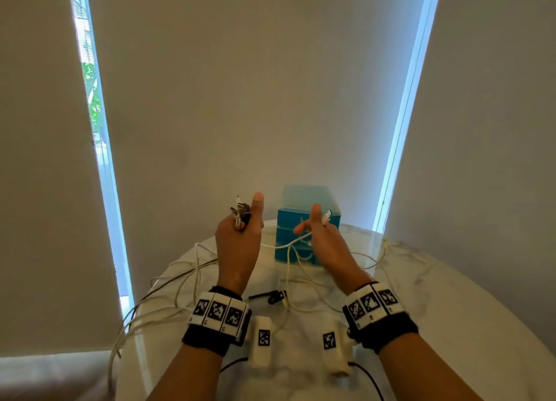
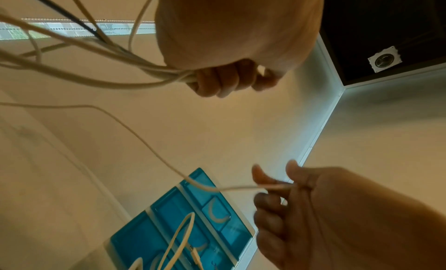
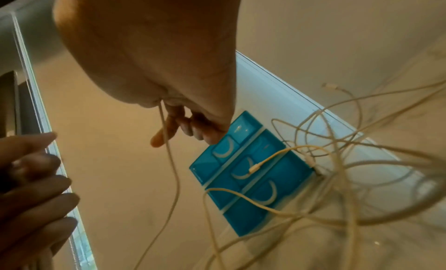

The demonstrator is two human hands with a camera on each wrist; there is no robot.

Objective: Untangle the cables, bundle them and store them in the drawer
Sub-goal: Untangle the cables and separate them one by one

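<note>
Both hands are raised over a round marble table (image 1: 436,295). My left hand (image 1: 240,235) grips a bunch of cable ends (image 1: 240,212), white and dark, with plugs sticking up past the fist; in the left wrist view its fingers (image 2: 224,79) curl round several white cables (image 2: 96,77). My right hand (image 1: 319,235) pinches one white cable near its USB plug (image 1: 327,215). That cable (image 1: 282,245) runs left toward the left hand; the right wrist view shows it (image 3: 169,159) hanging from the fingers. A blue drawer unit (image 1: 307,220) with three shut drawers stands behind the hands.
Loose white cables (image 1: 168,280) trail over the table's left edge and lie tangled at the right (image 3: 350,159). A black plug (image 1: 272,298) lies on the table between my wrists. Roller blinds with bright window gaps stand behind.
</note>
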